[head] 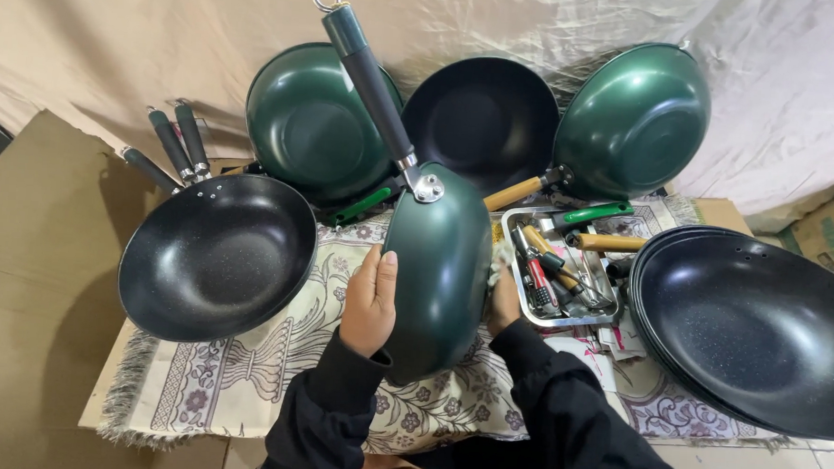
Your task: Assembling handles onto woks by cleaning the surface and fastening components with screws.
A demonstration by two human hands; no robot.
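A green wok is held on edge over the patterned cloth, gripped by the left hand and right hand. Its long dark handle is already fitted; screwdrivers lie unused in the metal tray.

A flowery cloth with a fringe covers the low table. On it sits a black pan at the left. A stack of black pans sits at the right. A shiny metal tray full of tools lies between them. Brown cardboard lies beside the cloth.
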